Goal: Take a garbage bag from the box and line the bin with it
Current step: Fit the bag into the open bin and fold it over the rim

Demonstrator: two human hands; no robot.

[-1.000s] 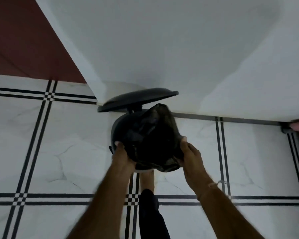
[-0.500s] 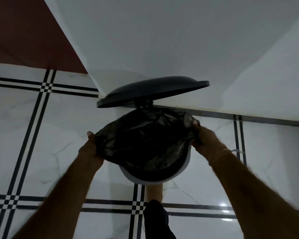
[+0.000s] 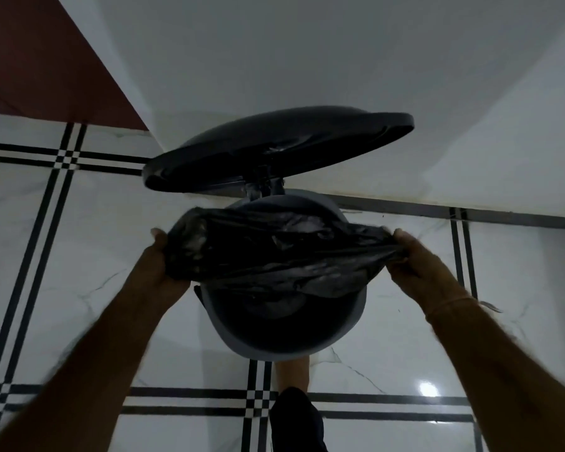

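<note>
A round pedal bin [image 3: 310,349] with a pale rim stands on the tiled floor against the wall, its dark lid [image 3: 274,151] tilted up. A black garbage bag [image 3: 274,256] is stretched sideways across the bin's far half, above the rim. My left hand [image 3: 159,265] grips the bag's left edge. My right hand [image 3: 418,265] grips its right edge, bunched in the fingers. The near part of the bin's dark inside shows below the bag. The box is not in view.
A white wall [image 3: 340,60] rises behind the bin, with a dark red surface [image 3: 30,53] at the upper left. White marble-look floor tiles [image 3: 79,239] carry black lines. My foot [image 3: 292,370] and dark trouser leg [image 3: 297,422] are just below the bin.
My hands have moved further apart, pulling the bag from a bunched mass into a wide, flat stretch over the bin. The view has closed in on the bin, and the lid looks larger.
</note>
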